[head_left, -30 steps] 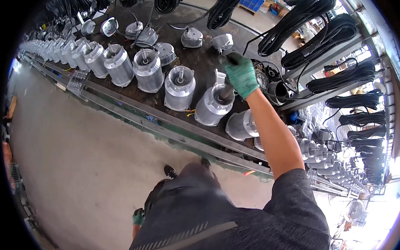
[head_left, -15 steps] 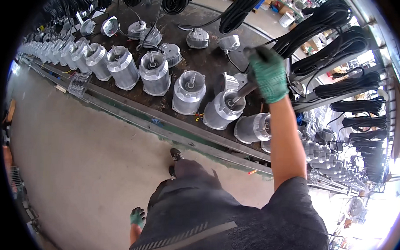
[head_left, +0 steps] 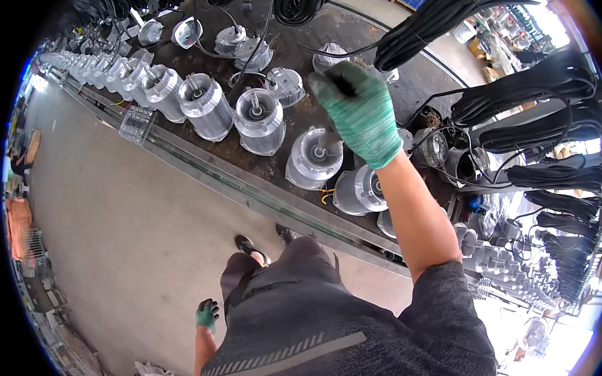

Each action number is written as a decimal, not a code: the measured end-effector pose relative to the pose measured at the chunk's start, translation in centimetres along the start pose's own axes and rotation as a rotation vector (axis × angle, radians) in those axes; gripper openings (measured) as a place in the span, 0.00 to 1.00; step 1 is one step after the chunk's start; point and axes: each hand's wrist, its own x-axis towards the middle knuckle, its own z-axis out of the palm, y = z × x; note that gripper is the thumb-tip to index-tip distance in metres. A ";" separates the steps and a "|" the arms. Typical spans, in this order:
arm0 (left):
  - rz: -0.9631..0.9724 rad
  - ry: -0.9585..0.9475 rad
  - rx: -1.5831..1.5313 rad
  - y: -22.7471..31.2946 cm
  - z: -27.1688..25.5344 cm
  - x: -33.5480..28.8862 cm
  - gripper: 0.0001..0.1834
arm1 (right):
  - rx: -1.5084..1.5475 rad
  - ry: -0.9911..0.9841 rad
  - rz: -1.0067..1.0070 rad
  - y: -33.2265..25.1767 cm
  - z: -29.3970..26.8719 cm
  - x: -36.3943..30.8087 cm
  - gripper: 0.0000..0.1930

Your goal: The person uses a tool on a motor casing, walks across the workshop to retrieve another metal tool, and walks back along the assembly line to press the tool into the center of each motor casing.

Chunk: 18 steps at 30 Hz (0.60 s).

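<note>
Right hand [head_left: 360, 114] has shifted leftward to the next motor housing [head_left: 313, 164] since the earlier frame. Left to right: left hand [head_left: 207, 315] well apart, lower left of the housing, loosely curled, nothing seen in it. Grey tube [head_left: 330, 138] slants down-left into the housing's mouth, by its shaft [head_left: 320, 151]; contact unclear. Right hand, nearer, upper right of the housing, wraps the tube; forearm from lower right.

Motor housings [head_left: 260, 123] lined along bench [head_left: 336, 27] front edge

End covers [head_left: 288, 87] behind row. Cable coils [head_left: 412, 38] farther back and right. Wire basket [head_left: 137, 124] at front edge, left. Floor [head_left: 127, 215] before bench. Right hand [head_left: 363, 114] over bench, near a housing's top; left hand [head_left: 207, 315] beside person's left side.
</note>
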 end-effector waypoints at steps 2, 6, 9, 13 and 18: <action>0.029 -0.036 0.047 0.7 0.0 0.1 0.17 | -0.088 0.011 -0.004 2.7 1.2 0.1 0.12; 0.005 -0.045 0.169 2.9 -0.1 0.2 0.14 | -0.252 0.022 0.008 4.4 2.9 -0.9 0.07; -0.014 -0.062 0.149 5.5 -0.7 1.5 0.13 | -0.185 -0.019 0.101 4.6 2.2 0.5 0.08; 0.062 -0.083 0.190 8.2 -2.1 3.4 0.14 | -0.147 0.025 0.118 2.3 2.5 0.7 0.09; 0.119 -0.090 0.149 10.6 -4.0 7.1 0.17 | -0.181 0.044 0.224 4.4 2.9 0.1 0.09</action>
